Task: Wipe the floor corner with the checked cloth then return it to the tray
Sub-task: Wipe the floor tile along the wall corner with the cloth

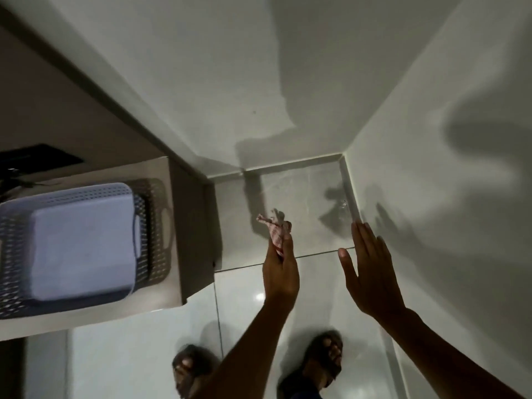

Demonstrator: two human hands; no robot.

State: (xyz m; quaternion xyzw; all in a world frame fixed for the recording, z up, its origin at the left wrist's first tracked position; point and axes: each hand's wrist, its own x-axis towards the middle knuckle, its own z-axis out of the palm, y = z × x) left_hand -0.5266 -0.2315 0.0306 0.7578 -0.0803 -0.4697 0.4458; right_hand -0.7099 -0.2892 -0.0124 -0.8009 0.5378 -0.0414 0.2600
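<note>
Holding the checked cloth (277, 234) bunched in my left hand (280, 272) above bare floor (288, 197); right hand (371, 269) spread flat near the wall (431, 139); 1 tray (138, 223) left, well apart.

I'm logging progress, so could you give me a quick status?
Left hand grips checked cloth; right hand open. Tray left. Floor corner unobstructed.
</note>
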